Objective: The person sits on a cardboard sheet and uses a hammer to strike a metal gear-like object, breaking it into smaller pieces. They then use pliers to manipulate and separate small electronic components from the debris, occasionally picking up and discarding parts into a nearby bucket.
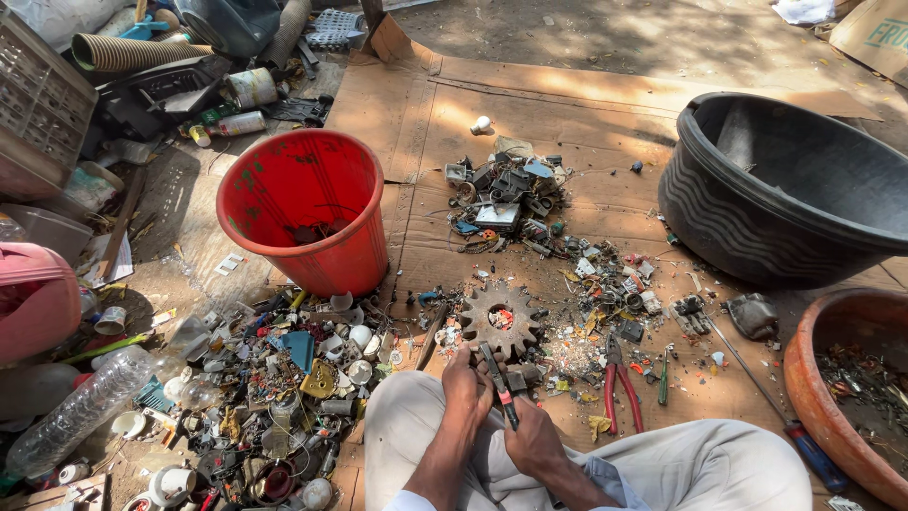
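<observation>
My left hand (465, 386) and my right hand (532, 437) meet low in the middle of the head view, above my legs in pale trousers. My right hand grips a dark tool with a red-tipped handle (500, 387). My left hand closes on a small dark part (516, 382) at the tool's jaws. Just beyond my fingers a rusty toothed gear (498, 320) lies flat on the cardboard (567, 123). Red-handled pliers (619, 383) lie to the right of my hands.
A red bucket (305, 210) stands left of centre, a black tub (787, 189) at right, and a clay-coloured bowl (832, 397) with scrap at far right. Heaps of small scrap parts (274, 388) cover the ground at left and centre. A clear plastic bottle (80, 412) lies lower left.
</observation>
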